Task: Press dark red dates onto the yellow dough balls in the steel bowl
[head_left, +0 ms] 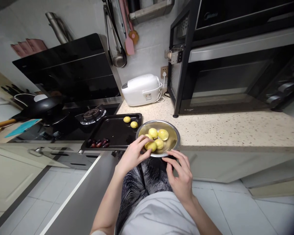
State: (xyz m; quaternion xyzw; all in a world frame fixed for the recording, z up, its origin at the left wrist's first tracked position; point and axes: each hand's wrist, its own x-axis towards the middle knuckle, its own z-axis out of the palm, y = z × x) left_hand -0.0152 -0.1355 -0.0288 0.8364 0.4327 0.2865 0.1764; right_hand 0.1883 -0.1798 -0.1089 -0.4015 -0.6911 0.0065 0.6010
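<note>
A round metal bowl (174, 141) rests near the counter's front edge with several yellow lemons (163, 134) in it. My left hand (134, 152) reaches over the bowl's left rim, thumb and fingers closed around the nearest lemon (150, 146). At the front right rim is my right hand (181, 171), its fingers curved and apart, fingertips at or just beside the rim. Left of the bowl lies a black baking tray (115, 130). Two lemons (130, 122) sit toward its back right, and several dark red fruits (99, 143) lie in its front left corner.
Behind the tray stands a white appliance (142, 89) with a cord. A gas burner (91, 114) and a black wok (42, 106) are to the left. A black oven (225, 78) stands at right. Below the tray, a drawer or door (80, 192) juts out.
</note>
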